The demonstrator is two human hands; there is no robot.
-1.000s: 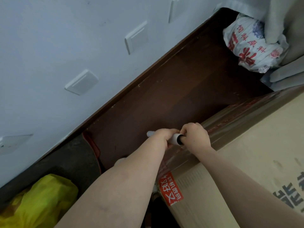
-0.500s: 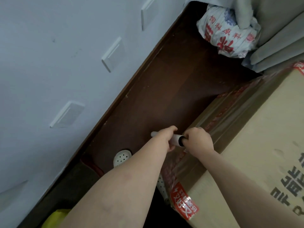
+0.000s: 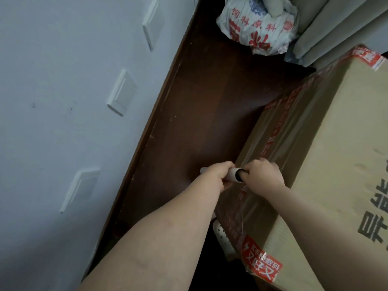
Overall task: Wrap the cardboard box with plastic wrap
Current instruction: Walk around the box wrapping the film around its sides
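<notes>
Two hands work the plastic wrap roll point(image 3: 230, 175) at 6 o'clock, against the cardboard box's point(image 3: 327, 156) near side. Left hand point(image 3: 218, 175) fingers closed round the tube; right hand point(image 3: 262, 175) has a finger in the tube end, rest curled. Box fills 3–5 o'clock on the floor point(image 3: 201, 114). Risk: film sags w/o tension, or tears at the corner if yanked.

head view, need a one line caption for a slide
Both hands, left hand and right hand, hold a plastic wrap roll against the side of a cardboard box.
</notes>
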